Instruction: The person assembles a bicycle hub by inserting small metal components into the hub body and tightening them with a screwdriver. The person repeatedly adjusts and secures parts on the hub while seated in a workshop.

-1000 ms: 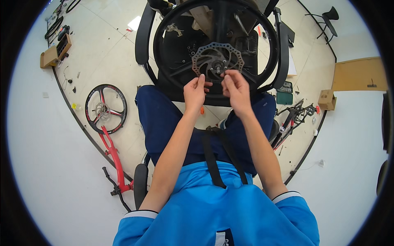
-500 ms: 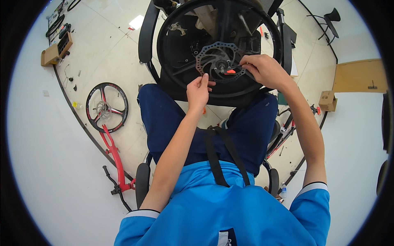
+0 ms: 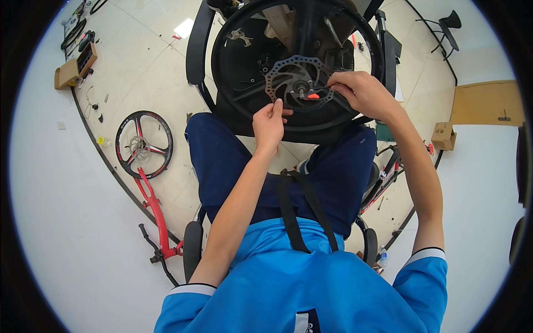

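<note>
A black spoked bicycle wheel lies on the seat of a black office chair in front of me. On its hub sits a silver brake disc with a holed, wavy rim. My left hand is closed at the disc's near left edge, thumb and finger pinching the rim. On the hub's right side my right hand is closed in a pinch around a thin dark rod-like tool that reaches toward the hub bolts. A small orange-red piece shows beside the axle. My fingers partly hide the tool.
Small nuts and washers lie on the chair seat, seen through the wheel. Chair armrests flank it. On the floor at left are another spoked wheel and a red bicycle frame. Cardboard boxes stand along the walls.
My right hand has shifted slightly up and to the right, its forearm swinging a little outward. My left hand stays on the disc edge. The wheel looks nearly still.
</note>
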Demonstrator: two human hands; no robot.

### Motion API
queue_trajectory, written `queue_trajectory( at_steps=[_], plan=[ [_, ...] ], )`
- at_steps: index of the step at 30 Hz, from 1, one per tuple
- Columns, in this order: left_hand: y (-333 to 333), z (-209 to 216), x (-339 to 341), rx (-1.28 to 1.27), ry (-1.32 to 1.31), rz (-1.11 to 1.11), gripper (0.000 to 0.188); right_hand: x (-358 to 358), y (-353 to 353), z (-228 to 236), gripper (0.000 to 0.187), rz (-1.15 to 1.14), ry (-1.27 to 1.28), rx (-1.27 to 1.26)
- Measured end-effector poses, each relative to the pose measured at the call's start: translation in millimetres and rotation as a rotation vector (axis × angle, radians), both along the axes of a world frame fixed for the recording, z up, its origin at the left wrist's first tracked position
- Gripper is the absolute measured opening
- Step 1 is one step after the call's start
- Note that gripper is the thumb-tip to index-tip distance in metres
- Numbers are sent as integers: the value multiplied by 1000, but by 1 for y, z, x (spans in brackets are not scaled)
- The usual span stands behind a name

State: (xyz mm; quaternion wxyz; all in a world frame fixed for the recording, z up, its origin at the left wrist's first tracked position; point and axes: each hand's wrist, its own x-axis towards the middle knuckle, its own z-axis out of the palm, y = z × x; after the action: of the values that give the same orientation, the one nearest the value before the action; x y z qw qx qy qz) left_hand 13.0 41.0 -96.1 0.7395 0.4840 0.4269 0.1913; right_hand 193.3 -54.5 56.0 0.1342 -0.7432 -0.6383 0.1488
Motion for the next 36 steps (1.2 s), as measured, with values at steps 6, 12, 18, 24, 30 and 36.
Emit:
queue_trajectory(
  at_steps=[6, 12, 18, 24, 30, 36],
  plan=[
    [0, 0, 0, 9, 10, -4, 38, 1, 5, 3, 11, 64, -33, -32],
    [1, 0, 0, 10, 6, -11, 38, 5, 19, 11, 11, 141, -109, -130],
    [1, -2, 0, 1, -7, -13, 38, 15, 40, 31, 13, 192, -195, -202],
    [2, -2, 0, -10, -13, -12, 37, 11, 43, 43, 12, 189, -193, -323],
    [2, -2, -1, -20, -28, -17, 37, 6, 48, 34, 13, 215, -197, -353],
    [2, -6, -2, -19, -35, -37, 37, 7, 52, 35, 13, 225, -229, -388]
  ],
)
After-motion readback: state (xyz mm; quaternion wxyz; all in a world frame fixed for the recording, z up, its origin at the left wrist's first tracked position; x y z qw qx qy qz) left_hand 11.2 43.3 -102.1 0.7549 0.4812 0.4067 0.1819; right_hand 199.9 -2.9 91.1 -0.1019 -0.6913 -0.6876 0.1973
